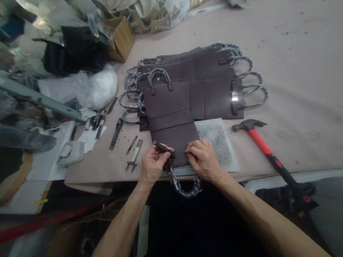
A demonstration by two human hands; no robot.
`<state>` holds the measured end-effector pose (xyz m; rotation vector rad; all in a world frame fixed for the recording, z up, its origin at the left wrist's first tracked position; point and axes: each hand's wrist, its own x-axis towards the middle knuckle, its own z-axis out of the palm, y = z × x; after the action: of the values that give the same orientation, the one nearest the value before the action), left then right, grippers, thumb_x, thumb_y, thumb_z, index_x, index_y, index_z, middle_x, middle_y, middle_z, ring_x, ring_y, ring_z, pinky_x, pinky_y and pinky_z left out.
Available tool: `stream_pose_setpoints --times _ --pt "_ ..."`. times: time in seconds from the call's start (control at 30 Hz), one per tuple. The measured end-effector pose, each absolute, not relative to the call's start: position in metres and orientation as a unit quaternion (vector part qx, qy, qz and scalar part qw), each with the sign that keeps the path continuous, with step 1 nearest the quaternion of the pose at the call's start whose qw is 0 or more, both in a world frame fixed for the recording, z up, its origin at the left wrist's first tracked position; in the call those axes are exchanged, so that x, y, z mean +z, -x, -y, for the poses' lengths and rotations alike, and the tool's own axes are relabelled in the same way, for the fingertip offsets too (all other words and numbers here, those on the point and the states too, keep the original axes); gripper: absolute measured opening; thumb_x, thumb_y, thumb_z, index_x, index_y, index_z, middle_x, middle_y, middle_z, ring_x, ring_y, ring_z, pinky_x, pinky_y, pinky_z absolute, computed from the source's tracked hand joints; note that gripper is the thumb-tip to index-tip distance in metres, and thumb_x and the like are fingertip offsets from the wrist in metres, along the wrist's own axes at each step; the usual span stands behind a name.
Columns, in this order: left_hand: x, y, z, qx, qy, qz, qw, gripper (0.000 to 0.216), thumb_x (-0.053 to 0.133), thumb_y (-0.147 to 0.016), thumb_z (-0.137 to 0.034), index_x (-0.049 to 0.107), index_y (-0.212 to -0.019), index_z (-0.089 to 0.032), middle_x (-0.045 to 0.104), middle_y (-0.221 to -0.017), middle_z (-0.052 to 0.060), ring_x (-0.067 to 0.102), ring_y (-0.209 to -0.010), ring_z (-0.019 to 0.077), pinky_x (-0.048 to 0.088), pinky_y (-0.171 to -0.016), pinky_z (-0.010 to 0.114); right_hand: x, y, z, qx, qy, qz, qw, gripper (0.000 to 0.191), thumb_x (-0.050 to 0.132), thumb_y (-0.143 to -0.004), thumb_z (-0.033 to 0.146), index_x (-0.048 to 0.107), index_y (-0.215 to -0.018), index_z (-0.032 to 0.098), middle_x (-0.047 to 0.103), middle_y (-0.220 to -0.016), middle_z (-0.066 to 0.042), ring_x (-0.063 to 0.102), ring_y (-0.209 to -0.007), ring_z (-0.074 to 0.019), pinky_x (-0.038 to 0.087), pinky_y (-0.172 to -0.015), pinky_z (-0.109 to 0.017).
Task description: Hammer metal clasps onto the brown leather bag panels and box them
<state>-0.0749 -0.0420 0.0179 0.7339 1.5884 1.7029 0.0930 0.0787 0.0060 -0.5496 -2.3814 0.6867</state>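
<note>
A dark brown leather bag panel [172, 120] lies unfolded before me, with a plastic-wrapped handle at its far end and another handle [186, 191] hanging over the table's near edge. My left hand [153, 162] is closed in a pinch on a dark flat strip [164, 147] at the panel's near left corner. Beside it, my right hand [201, 156] has its fingers curled together on the panel's near right side; what its fingertips grip is hidden. Under the panel's right side is a worn white slab [215, 140].
More brown bag panels [215, 96] with wrapped handles are piled behind. A red-and-black claw hammer [265, 147] lies at right, overhanging the table edge. At left are a pronged tool [134, 157], a punch [131, 144] and a dark-handled tool [116, 134]. Plastic bags and a cardboard box [122, 39] crowd the far left.
</note>
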Motion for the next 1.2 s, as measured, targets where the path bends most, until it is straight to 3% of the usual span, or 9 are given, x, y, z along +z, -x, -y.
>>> stream_pose_setpoints --times 0.27,0.6,0.97,1.2 --pt "0.020 0.068 0.045 0.621 -0.333 -0.639 0.307 0.019 0.074 -0.085 -0.026 0.065 -0.098 -0.016 0.078 -0.097 0.008 0.077 -0.091 0.0198 0.064 -0.088 0.033 0.008 -0.093 -0.078 0.267 0.214 0.894 0.289 0.011 0.058 -0.092 0.012 0.065 -0.090 0.021 0.069 -0.098 -0.005 0.054 -0.091 -0.0231 0.036 -0.086 -0.042" --pt "0.017 0.066 0.050 0.575 -0.378 -0.668 0.283 0.016 0.068 -0.091 -0.029 0.065 -0.101 -0.017 0.076 -0.101 0.008 0.075 -0.095 0.0199 0.063 -0.088 0.033 0.009 -0.094 -0.078 0.274 0.217 0.894 0.279 0.012 0.057 -0.093 0.014 0.065 -0.090 0.022 0.069 -0.097 -0.005 0.054 -0.093 -0.0237 0.037 -0.088 -0.043" --pt "0.012 0.068 0.054 0.478 -0.520 -0.690 0.155 0.015 0.059 -0.095 -0.024 0.066 -0.108 -0.019 0.075 -0.104 0.008 0.073 -0.099 0.0196 0.060 -0.092 0.033 0.009 -0.094 -0.078 0.268 0.218 0.895 0.283 0.011 0.058 -0.093 0.014 0.065 -0.089 0.022 0.069 -0.097 -0.005 0.053 -0.091 -0.0233 0.036 -0.086 -0.042" --pt "0.018 0.067 0.049 0.455 -0.548 -0.689 0.133 0.013 0.057 -0.094 -0.023 0.066 -0.103 -0.020 0.074 -0.098 0.007 0.073 -0.094 0.0196 0.059 -0.089 0.032 0.009 -0.095 -0.079 0.292 0.209 0.885 0.296 0.012 0.058 -0.091 0.013 0.066 -0.088 0.022 0.070 -0.096 -0.005 0.055 -0.090 -0.0235 0.039 -0.086 -0.043"
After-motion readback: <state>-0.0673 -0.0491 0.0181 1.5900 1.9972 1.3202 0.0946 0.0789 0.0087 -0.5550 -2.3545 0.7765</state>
